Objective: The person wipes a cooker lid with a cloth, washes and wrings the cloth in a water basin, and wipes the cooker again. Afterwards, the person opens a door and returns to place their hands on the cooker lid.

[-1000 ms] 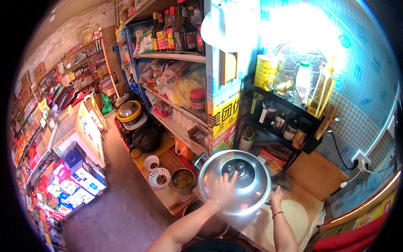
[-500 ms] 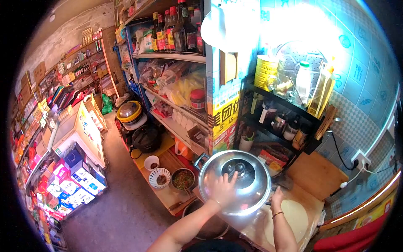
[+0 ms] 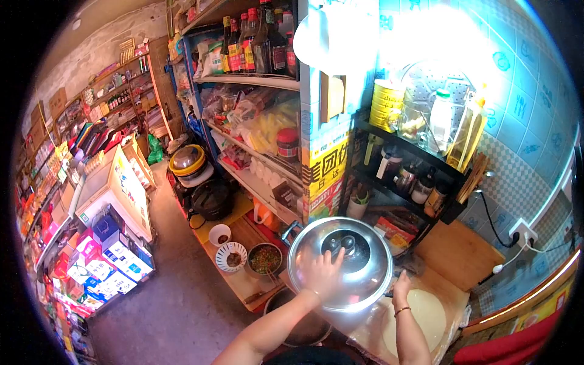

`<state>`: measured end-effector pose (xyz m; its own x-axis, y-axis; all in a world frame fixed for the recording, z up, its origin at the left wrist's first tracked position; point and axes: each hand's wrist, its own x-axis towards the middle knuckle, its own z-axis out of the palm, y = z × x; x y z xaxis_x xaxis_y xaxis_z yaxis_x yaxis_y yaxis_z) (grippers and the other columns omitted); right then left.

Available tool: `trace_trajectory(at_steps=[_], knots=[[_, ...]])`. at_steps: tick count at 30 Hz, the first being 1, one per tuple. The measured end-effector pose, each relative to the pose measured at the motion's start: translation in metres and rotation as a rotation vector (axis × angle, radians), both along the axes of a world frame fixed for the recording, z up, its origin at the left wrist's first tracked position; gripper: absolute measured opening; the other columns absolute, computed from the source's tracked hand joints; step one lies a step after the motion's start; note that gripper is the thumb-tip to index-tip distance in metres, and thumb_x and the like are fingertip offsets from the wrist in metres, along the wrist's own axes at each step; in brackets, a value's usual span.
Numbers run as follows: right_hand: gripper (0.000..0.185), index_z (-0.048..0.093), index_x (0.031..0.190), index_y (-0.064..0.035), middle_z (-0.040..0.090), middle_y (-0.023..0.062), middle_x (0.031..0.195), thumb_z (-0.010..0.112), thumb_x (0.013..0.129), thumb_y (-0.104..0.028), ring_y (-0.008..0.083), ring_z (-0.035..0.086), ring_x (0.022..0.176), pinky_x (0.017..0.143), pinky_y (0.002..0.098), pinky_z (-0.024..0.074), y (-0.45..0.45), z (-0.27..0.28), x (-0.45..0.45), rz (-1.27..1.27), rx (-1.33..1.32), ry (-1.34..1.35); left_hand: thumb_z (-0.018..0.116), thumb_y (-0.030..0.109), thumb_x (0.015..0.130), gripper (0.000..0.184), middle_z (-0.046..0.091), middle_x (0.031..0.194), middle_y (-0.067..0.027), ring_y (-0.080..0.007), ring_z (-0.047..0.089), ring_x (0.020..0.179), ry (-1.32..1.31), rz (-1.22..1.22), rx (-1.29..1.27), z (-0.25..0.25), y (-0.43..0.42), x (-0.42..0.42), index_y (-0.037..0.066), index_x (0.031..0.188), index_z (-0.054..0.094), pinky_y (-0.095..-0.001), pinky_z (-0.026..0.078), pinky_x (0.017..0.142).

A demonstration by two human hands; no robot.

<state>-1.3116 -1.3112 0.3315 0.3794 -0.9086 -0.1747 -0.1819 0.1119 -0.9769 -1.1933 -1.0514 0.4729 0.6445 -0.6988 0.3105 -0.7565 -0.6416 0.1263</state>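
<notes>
My left hand rests on a glass lid with a steel rim. Its fingers are spread beside the black knob. The lid covers a pan; one side handle sticks out at the left. On the opposite side, my right hand is closed around what looks like the other handle, mostly hidden by the fingers. Below the right wrist, a pale round sheet of dough lies flat on a board, partly hidden by the forearm.
To the left, a bowl of chopped filling, a striped bowl and a small white bowl stand on a wooden counter. A knife lies near its edge. Behind are a black rack and shelves of bottles.
</notes>
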Motion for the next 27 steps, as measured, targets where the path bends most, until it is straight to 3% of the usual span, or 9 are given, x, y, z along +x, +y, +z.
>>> trace_trajectory(at_steps=[13, 17, 23, 27], knots=[[0.048, 0.052, 0.067, 0.0008, 0.047, 0.0061, 0.048, 0.037, 0.095, -0.035, 0.0163, 0.045, 0.037, 0.037, 0.0325, 0.0354, -0.001, -0.001, 0.000, -0.025, 0.023, 0.011, 0.062, 0.033, 0.076, 0.070, 0.048, 0.111, -0.0193, -0.0305, 0.050, 0.094, 0.001, -0.005, 0.006, 0.003, 0.001, -0.001, 0.012, 0.137, 0.034, -0.0406, 0.042, 0.075], [0.047, 0.052, 0.069, 0.0000, 0.048, 0.0057, 0.049, 0.037, 0.096, -0.036, 0.0153, 0.046, 0.038, 0.037, 0.0314, 0.0356, -0.022, -0.041, 0.004, -0.032, -0.129, 0.048, 0.062, 0.034, 0.077, 0.070, 0.048, 0.111, -0.0195, -0.0305, 0.050, 0.094, -0.023, 0.006, 0.012, -0.004, -0.001, 0.001, 0.012, 0.137, 0.033, -0.0406, 0.042, 0.075], [0.048, 0.049, 0.065, -0.0010, 0.046, 0.0054, 0.049, 0.036, 0.096, -0.035, 0.0155, 0.045, 0.038, 0.037, 0.0312, 0.0363, 0.001, 0.003, 0.001, -0.010, 0.019, 0.009, 0.062, 0.034, 0.077, 0.070, 0.049, 0.110, -0.0189, -0.0299, 0.050, 0.093, -0.018, -0.008, 0.001, 0.000, 0.001, 0.000, 0.011, 0.137, 0.034, -0.0400, 0.042, 0.073], [0.047, 0.048, 0.068, -0.0032, 0.044, 0.0039, 0.048, 0.037, 0.095, -0.039, 0.0145, 0.043, 0.036, 0.035, 0.0295, 0.0350, -0.002, 0.000, 0.001, 0.002, 0.008, 0.036, 0.062, 0.033, 0.076, 0.070, 0.049, 0.108, -0.0182, -0.0298, 0.050, 0.093, -0.038, -0.010, -0.004, 0.000, 0.001, 0.000, 0.011, 0.136, 0.034, -0.0397, 0.042, 0.073]])
